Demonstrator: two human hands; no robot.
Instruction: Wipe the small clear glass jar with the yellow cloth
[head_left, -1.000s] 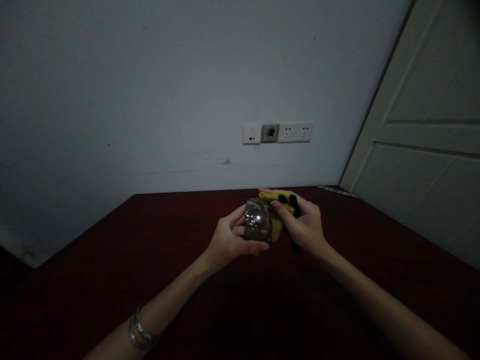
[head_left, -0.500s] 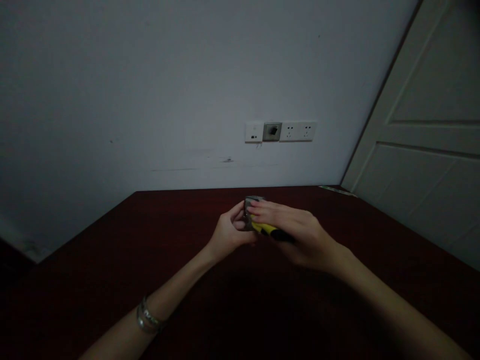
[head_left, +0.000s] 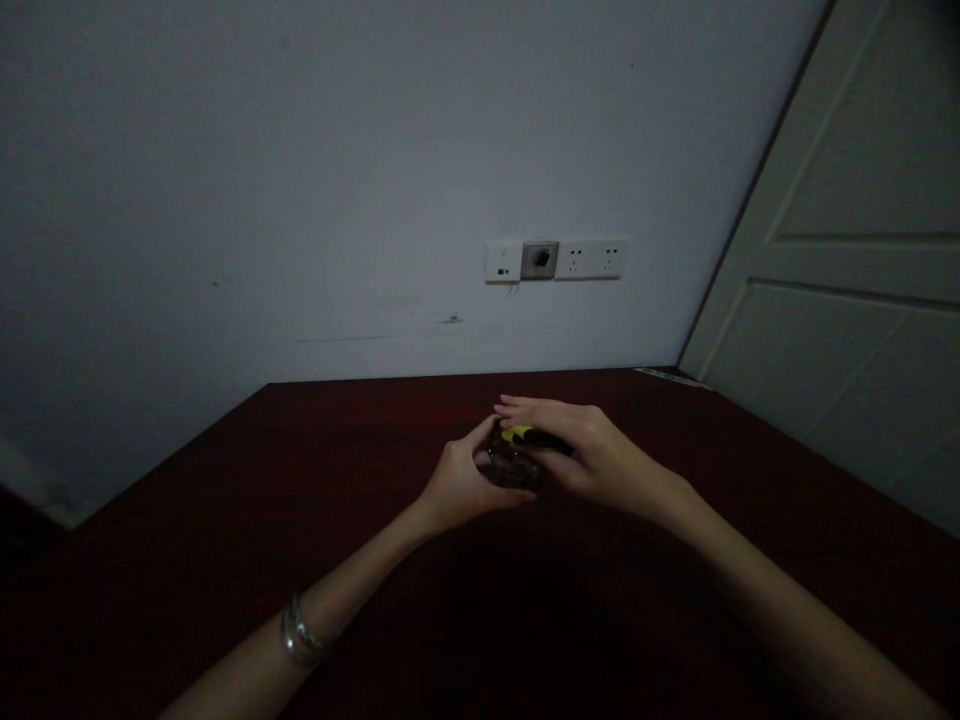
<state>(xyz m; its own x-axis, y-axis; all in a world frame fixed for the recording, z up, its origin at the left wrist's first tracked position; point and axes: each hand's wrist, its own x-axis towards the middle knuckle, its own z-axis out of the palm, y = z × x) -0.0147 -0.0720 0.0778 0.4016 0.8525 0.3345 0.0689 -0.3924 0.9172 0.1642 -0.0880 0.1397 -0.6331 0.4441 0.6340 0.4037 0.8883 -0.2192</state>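
Left grip [head_left: 466, 482] around jar [head_left: 512, 470], right [head_left: 592, 450] on cloth [head_left: 529, 436]

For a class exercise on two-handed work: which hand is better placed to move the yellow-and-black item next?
Right, probably: the right hand lies over the yellow-and-black item with fingers on top, while the left hand is cupped around the clear container beneath.

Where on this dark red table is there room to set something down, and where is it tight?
Bare dark red tabletop shows left of the left hand, below the wall, and right of the right hand, toward the door. It is crowded at the centre, where both hands close around a clear container and a yellow-and-black item.
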